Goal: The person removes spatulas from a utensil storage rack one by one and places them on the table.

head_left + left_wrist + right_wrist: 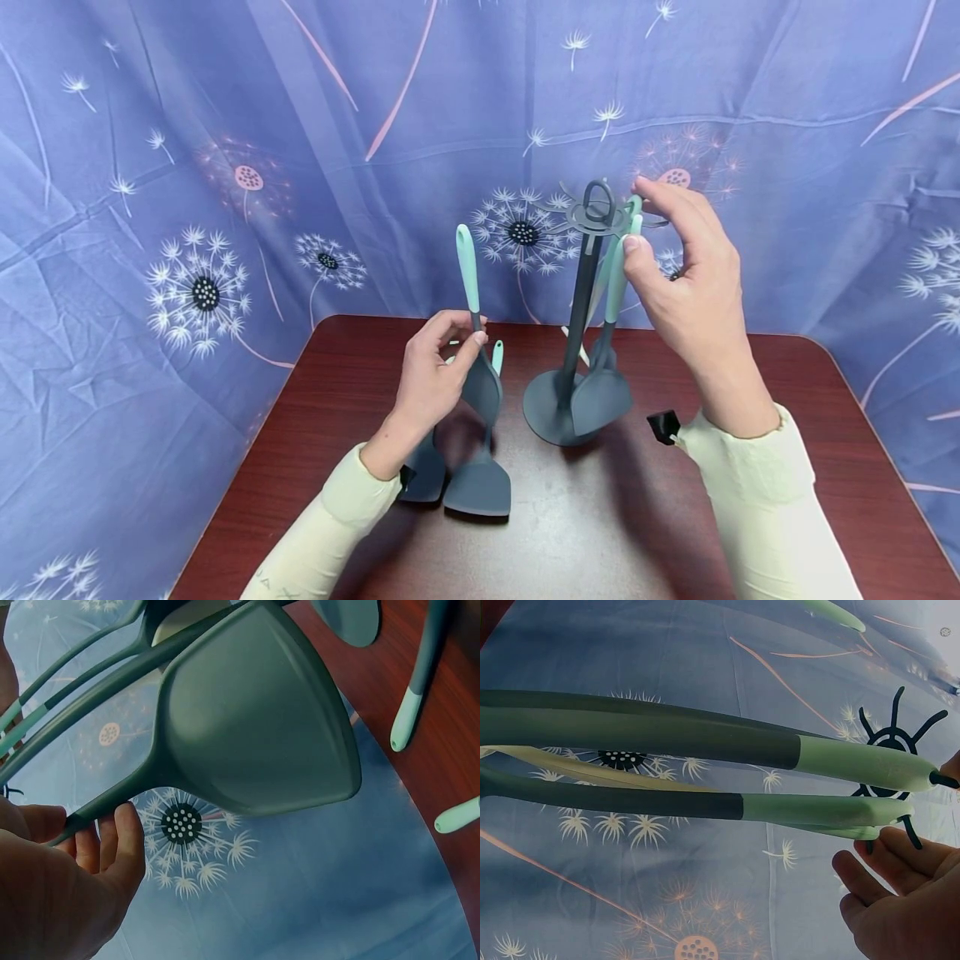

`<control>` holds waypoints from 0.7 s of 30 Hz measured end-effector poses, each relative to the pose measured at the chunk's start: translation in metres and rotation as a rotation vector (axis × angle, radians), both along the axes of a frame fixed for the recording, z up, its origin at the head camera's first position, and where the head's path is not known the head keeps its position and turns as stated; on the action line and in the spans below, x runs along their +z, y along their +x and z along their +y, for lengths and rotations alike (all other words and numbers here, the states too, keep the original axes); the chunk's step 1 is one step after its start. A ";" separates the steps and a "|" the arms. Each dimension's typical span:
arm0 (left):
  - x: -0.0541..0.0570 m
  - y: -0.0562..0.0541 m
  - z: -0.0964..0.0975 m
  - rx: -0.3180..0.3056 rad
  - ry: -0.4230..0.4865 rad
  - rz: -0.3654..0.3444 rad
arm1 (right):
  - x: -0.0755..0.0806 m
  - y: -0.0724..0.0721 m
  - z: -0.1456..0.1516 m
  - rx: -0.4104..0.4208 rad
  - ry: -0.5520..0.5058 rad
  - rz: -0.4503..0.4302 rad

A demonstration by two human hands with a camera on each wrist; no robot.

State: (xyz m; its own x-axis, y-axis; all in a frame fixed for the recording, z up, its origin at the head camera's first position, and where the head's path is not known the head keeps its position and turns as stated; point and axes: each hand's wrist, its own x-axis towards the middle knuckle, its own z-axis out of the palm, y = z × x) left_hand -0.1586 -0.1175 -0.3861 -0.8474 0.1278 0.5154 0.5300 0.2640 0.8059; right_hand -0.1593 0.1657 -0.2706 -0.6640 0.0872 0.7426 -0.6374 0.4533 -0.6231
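Reddish-brn wood tbl (570, 542) is backed by blue curtain (450, 150) w/ dandelion print. Spatula (470, 287), mint handle, dk gray neck + broad flat blade, is held near-upright above tbl, blade down, L of rack (579, 321), its neck pinched btwn thumb + fingers of L hand (433, 367). R hand (693, 283) is held at rack top by hung utensil (615, 287); whether that's gripped can't be told.

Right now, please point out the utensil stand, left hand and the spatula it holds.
Utensil stand (580, 317): head view, on its dark pole.
Left hand (429, 375): head view, on its middle.
Spatula (255, 720): left wrist view, on its blade.
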 end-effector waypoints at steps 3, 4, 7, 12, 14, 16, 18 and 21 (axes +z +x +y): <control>0.000 0.000 -0.004 0.001 -0.002 -0.005 | 0.000 0.000 0.000 0.001 -0.003 -0.001; 0.000 0.000 -0.006 0.001 0.001 -0.009 | 0.000 0.000 0.000 0.002 -0.003 -0.002; 0.000 0.000 -0.010 0.010 0.008 -0.020 | 0.000 0.000 0.000 0.003 -0.001 -0.005; -0.001 -0.001 -0.018 0.032 0.007 -0.024 | 0.001 0.001 0.000 -0.005 0.006 -0.006; -0.002 -0.001 -0.021 0.042 0.004 -0.023 | 0.001 0.001 0.000 -0.007 0.007 -0.006; -0.002 -0.001 -0.024 0.054 0.000 -0.021 | 0.001 0.001 0.000 -0.008 0.007 -0.007; -0.003 0.000 -0.027 0.067 -0.007 -0.023 | 0.001 0.001 0.000 -0.008 0.007 -0.008; -0.004 0.000 -0.033 0.088 -0.016 -0.021 | 0.001 0.001 0.000 -0.004 0.007 -0.009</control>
State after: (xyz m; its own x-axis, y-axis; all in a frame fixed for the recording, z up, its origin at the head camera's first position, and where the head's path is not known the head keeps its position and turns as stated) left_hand -0.1581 -0.1504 -0.3904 -0.8665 0.0602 0.4955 0.4867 0.3221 0.8120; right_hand -0.1583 0.1653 -0.2699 -0.6705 0.0845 0.7371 -0.6300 0.4600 -0.6257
